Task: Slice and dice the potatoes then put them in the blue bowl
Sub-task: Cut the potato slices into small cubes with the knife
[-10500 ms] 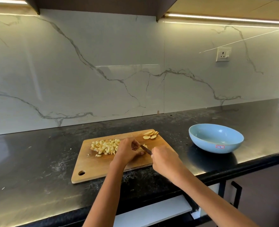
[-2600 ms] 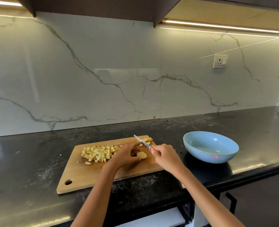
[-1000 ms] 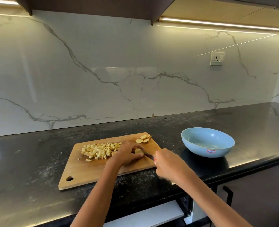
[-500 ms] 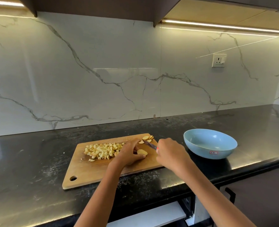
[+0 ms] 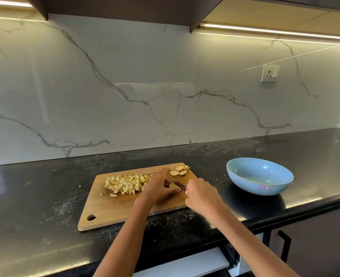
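From the head camera, the left hand (image 5: pixel 158 186) is pressing down on a potato slice (image 5: pixel 173 186) near the right end of the wooden cutting board (image 5: pixel 109 208), its fingers curling over the piece to pin it. The right hand (image 5: pixel 202 196) is gripping the handle of a small knife (image 5: pixel 178 184), fingers wrapped fully round it, and the blade is angling into the slice just beside the left fingertips. A heap of diced potato (image 5: pixel 126 184) is lying on the board to the left of the hands, and a few uncut round slices (image 5: pixel 180 170) are waiting at the board's far right corner. The blue bowl (image 5: pixel 260 176) is sitting on the black counter (image 5: pixel 35 196), apart from the board on its right, and it is looking empty.

The slice is probably light, stiff and wet on its cut faces, so it is likely to skid under the blade; holding it flat from above with fingertips tucked back seems safest. The cubes are small and loose, so they are probably best scooped up in cupped handfuls or swept off the board's edge into the bowl.
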A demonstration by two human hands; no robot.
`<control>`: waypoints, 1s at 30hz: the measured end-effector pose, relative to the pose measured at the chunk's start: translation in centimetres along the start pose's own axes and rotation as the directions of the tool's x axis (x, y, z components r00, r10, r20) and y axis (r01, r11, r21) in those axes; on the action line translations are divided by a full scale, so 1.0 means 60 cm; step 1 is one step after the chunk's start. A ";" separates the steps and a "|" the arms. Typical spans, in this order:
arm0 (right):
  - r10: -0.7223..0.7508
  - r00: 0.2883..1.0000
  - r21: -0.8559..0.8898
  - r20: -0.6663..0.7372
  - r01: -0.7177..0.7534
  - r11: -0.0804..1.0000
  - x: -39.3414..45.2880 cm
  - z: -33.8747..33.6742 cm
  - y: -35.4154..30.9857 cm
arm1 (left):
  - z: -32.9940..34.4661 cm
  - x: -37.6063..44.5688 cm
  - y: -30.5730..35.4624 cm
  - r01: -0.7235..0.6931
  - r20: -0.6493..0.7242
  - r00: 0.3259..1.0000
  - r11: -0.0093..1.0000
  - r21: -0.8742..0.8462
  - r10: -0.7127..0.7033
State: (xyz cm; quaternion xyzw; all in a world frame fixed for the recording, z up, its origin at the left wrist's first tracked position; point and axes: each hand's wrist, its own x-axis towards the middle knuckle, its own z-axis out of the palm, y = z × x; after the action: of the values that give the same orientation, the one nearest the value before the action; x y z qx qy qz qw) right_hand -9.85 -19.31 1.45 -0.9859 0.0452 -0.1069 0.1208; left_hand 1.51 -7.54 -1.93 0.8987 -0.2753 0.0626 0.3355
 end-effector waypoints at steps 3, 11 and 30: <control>-0.013 1.000 -0.028 -0.018 0.012 1.000 0.001 0.001 -0.001 | 0.000 0.001 0.001 0.018 0.002 1.000 1.000 -0.003 -0.018; -0.111 0.994 -0.123 0.007 0.111 0.986 0.004 0.011 -0.012 | -0.001 -0.001 0.004 -0.011 0.011 1.000 0.999 0.039 0.011; -0.114 0.992 -0.103 -0.047 0.109 0.989 -0.049 -0.072 0.024 | -0.004 0.000 -0.001 -0.027 0.029 0.999 0.999 0.023 0.026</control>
State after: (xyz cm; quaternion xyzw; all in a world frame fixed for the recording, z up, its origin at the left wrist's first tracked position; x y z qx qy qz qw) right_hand -13.75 -21.33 4.58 -0.9885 -0.0015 -0.1371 0.0635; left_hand 1.55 -7.34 -1.78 0.8996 -0.2913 0.0575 0.3202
